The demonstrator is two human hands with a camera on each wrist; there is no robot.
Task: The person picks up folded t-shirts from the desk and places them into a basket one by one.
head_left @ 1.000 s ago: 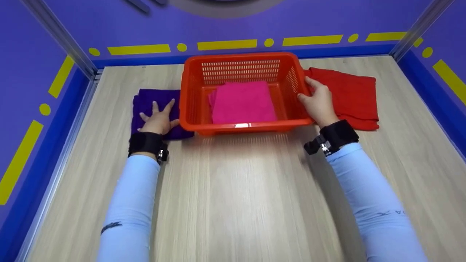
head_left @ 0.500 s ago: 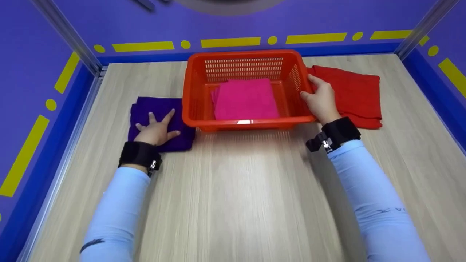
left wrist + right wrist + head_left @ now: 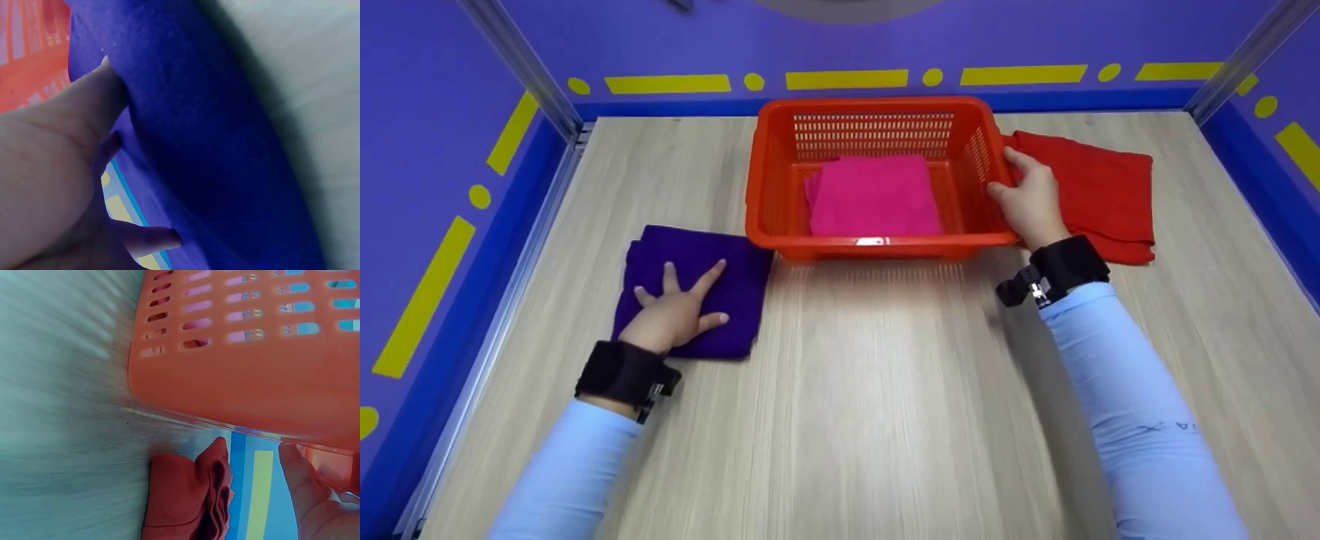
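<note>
Hands at work on a wooden table (image 3: 885, 390): the left hand (image 3: 675, 311) presses flat, fingers spread, on a folded purple cloth (image 3: 739, 281), while the right hand (image 3: 1031, 201) grips the right rim of an orange basket (image 3: 769, 180) holding a pink cloth (image 3: 874, 196); a red cloth (image 3: 1110, 187) lies just beside it.

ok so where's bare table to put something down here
The wide wooden stretch in front of the orange basket, between the two sleeves, is bare, and so is the back left corner beyond the purple cloth. The basket's right side is crowded: right hand, red cloth.
</note>
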